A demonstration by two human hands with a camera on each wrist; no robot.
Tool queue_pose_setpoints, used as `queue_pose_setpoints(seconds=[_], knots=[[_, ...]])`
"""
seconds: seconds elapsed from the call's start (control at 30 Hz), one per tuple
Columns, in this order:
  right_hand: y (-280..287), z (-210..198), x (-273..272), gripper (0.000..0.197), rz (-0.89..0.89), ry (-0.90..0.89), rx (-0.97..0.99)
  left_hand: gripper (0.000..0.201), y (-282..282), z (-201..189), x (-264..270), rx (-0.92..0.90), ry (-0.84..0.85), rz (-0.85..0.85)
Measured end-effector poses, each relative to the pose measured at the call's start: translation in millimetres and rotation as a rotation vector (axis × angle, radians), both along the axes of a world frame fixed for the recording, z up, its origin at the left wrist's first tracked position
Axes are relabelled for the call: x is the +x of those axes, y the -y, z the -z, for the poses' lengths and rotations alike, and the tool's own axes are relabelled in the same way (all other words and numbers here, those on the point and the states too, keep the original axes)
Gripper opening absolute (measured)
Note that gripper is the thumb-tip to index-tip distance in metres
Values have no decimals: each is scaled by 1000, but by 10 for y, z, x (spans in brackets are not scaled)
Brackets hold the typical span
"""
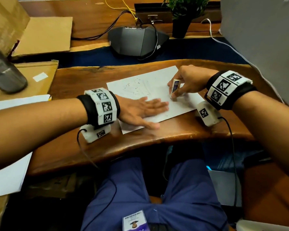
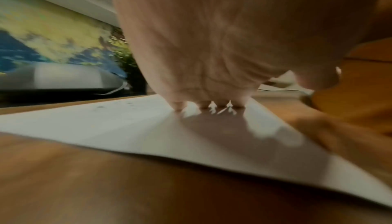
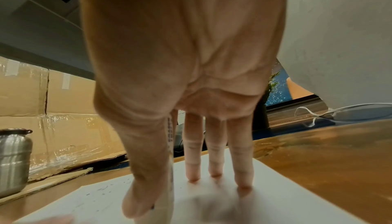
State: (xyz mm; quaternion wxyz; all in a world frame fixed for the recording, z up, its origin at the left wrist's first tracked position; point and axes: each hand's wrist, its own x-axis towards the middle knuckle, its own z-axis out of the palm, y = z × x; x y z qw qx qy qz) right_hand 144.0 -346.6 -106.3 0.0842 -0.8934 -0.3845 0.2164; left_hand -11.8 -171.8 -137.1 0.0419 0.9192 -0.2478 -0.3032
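Head view: white rectangular eraser in a printed paper sleeve (image 1: 174,88) standing on end, lower tip on the white sheet of paper (image 1: 157,75), toward the sheet's right side.
Right hand (image 1: 189,80): pinching the eraser between thumb and forefinger; remaining fingertips (image 3: 193,175) down on the sheet.
Left hand (image 1: 140,111): flat, fingers straight and together, pressing the sheet's near left part.
Sheet: lying askew on the brown wooden desk (image 1: 83,80); dark eraser crumbs (image 1: 134,85) scattered on its far half.
Surroundings: dull steel bottle (image 1: 5,72) far left on flattened brown cardboard (image 1: 37,75); grey conference phone (image 1: 137,40) and potted green plant (image 1: 182,17) beyond the desk.
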Motion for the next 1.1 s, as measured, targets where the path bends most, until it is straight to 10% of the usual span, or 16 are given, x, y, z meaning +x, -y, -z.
queue_pose_setpoints(seconds=[0.33, 1.1], knots=[[-242, -54, -158, 27, -5, 156, 66, 134, -370, -92, 303, 137, -9, -369], [-417, 99, -271, 24, 160, -148, 208, 134, -438, -13, 358, 113, -18, -412]])
